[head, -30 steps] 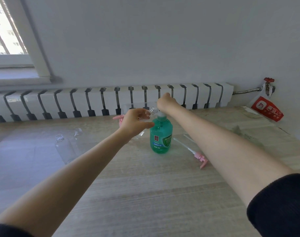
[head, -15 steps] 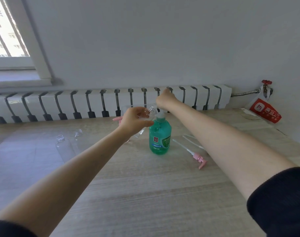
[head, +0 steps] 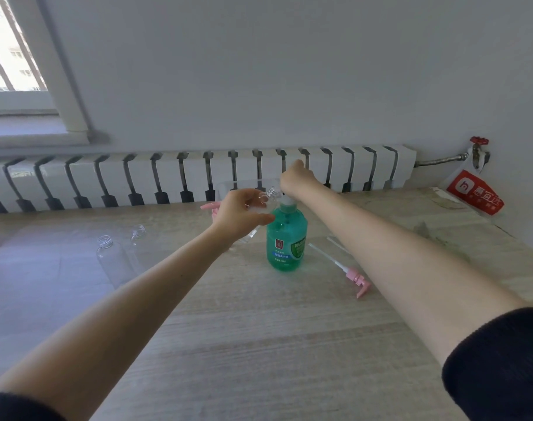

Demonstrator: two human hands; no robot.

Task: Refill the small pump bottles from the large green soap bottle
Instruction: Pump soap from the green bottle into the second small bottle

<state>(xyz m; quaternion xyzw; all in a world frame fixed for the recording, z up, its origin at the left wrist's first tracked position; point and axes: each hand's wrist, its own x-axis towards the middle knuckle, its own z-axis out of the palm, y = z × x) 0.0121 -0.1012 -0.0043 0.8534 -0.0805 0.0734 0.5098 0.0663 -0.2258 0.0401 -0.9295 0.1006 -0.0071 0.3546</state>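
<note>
Green bottle is standing upright mid-counter, and the R hand sits right on top of it w/ fingers curled down over the pump, tho the actual grip is hidden behind the knuckles. L hand has its fingers wrapped round a small clear bottle, tilted so the open neck is right by the pump, touching or not idk. Two more open-necked clear bottles stand off to the left, and a pink pump lies on the counter just right of the green one.
</note>
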